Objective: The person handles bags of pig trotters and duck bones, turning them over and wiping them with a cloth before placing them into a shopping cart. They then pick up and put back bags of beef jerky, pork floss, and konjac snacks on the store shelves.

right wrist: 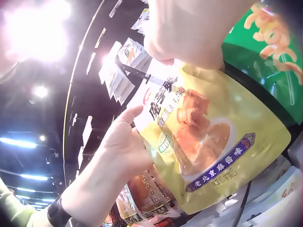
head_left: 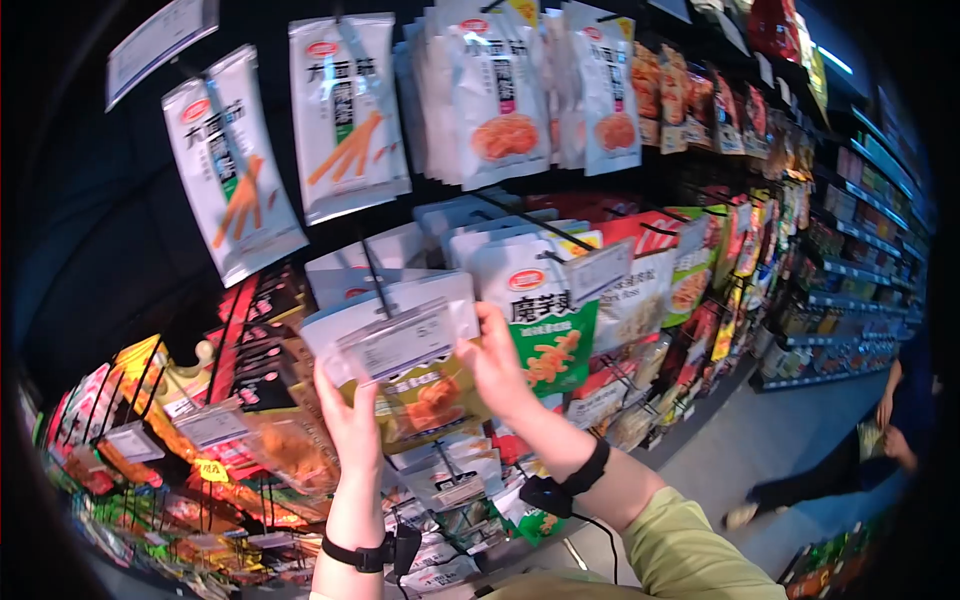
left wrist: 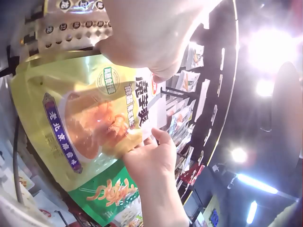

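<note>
A yellow and white snack bag hangs at a hook, its top partly behind a price tag in the head view. My left hand grips the bag's left edge, the thumb upright beside it and the fingers partly hidden behind. At the upper right edge, my right hand pinches the bag between thumb and fingers. Close to the right hand hangs a green and white bag.
White packets hang in a row above the hands. Dark and red packs fill the hooks at the left. More bags continue to the right. A person in dark clothes is in the aisle at the far right.
</note>
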A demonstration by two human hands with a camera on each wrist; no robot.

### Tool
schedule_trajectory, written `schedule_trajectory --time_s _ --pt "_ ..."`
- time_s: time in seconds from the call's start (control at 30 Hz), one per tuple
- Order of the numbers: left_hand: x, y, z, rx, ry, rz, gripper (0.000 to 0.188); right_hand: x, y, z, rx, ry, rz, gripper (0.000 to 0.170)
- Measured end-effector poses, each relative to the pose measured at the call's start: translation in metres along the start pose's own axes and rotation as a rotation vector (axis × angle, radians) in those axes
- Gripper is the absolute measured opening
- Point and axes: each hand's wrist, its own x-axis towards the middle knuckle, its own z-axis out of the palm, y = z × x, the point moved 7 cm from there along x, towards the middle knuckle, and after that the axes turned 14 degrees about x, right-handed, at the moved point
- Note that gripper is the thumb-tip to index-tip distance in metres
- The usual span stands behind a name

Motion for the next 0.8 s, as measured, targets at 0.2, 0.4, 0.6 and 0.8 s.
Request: schedule_trajectory --time_s 0.2,0.4,0.6,0.8 --pt "0.020 -0.010 -0.001 -0.235 -0.046 -0.162 0.076 0.020 -0.012 0.009 0.237 -0.075 0.143 0.021" --pt "0.020 -0.007 0.004 -0.271 -0.021 -0.136 0.068 0.023 -0.009 0.014 0.237 -0.038 0.154 0.024" --pt "0.003 -0.010 0.003 -0.036 0.045 -0.052 0.064 0.015 -0.024 0.017 0.053 0.002 -0.033 0.021" --pt "-0.009 0.003 0.002 0.039 0.047 0.045 0.075 0.006 -0.026 0.016 -0.055 0.020 -0.128 0.026"
